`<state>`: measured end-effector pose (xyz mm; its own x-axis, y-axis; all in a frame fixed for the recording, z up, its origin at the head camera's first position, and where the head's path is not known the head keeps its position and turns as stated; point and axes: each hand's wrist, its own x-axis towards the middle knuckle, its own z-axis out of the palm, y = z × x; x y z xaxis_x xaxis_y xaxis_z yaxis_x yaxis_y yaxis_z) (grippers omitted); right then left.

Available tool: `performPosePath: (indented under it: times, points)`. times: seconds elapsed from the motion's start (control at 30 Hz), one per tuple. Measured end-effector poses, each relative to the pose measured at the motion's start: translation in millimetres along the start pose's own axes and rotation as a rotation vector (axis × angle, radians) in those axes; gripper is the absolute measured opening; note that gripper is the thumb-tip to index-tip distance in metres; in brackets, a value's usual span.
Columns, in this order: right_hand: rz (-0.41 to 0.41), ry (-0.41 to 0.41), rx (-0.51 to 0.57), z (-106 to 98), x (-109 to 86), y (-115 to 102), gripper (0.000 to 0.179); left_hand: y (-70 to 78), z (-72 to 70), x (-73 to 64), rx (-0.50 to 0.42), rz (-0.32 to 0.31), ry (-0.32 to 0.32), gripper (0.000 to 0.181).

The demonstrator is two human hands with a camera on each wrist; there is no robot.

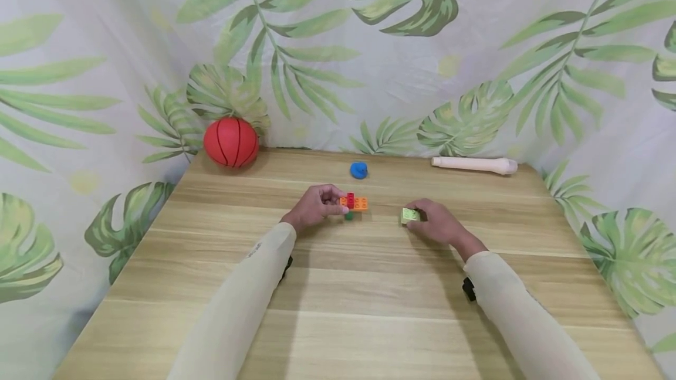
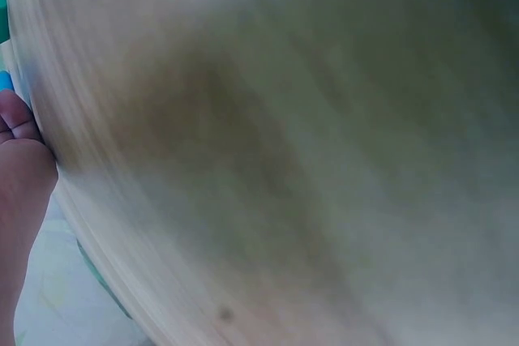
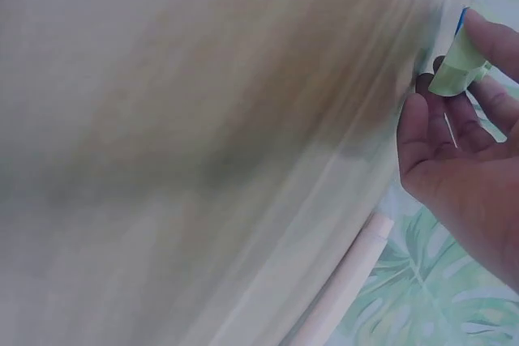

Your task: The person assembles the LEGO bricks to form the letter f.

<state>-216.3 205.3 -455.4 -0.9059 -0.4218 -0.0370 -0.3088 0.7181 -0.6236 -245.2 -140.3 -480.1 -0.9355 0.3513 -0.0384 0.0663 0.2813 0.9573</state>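
My left hand (image 1: pixel 318 206) pinches a small stack of toy building bricks between thumb and fingers. In it an orange brick (image 1: pixel 361 203) lies lengthwise, a red brick (image 1: pixel 350 200) sits across its top, and a green brick (image 1: pixel 348 216) shows beneath. To the right, my right hand (image 1: pixel 434 221) holds a light green brick (image 1: pixel 409 216) by thumb and fingertips, apart from the stack. The right wrist view shows that light green brick (image 3: pixel 457 69) between the fingers. Only part of the left hand (image 2: pixel 18 151) enters the left wrist view, with a sliver of the green brick (image 2: pixel 3 18).
A blue toy duck (image 1: pixel 358 170) sits on the wooden table (image 1: pixel 359 298) behind the hands. At the back left corner stands a red ball (image 1: pixel 231 142) with black lines. A pale microphone-shaped object (image 1: pixel 474 165) lies along the back right edge. Leaf-patterned cloth (image 1: pixel 401 75) hangs behind.
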Motion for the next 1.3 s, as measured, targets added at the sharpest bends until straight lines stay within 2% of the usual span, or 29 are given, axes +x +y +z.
performPosePath:
  times: [0.23, 0.5, 0.73, 0.97, 1.3]
  points:
    - [0.023, 0.052, 0.045, -0.4, 16.4, -23.1, 0.038, 1.2, -1.2, -1.0, -0.001, -0.006, 0.001, 0.031]
    - [-0.077, 0.097, 0.068, 7.4, 41.3, -63.0, 0.039, 0.4, -1.9, -1.7, 0.003, -0.012, 0.009, 0.033]
    - [-0.134, 0.096, 0.066, 18.8, 54.2, -92.6, 0.043, 0.5, -1.6, -1.5, -0.004, -0.006, 0.002, 0.033]
    - [-0.155, 0.086, 0.02, 28.5, 60.4, -103.2, 0.044, 2.3, -0.8, -3.0, -0.008, 0.006, -0.006, 0.031]
    - [-0.128, 0.099, -0.044, 31.0, 62.6, -107.5, 0.041, 0.5, -1.2, -0.8, 0.0, -0.004, -0.003, 0.027]
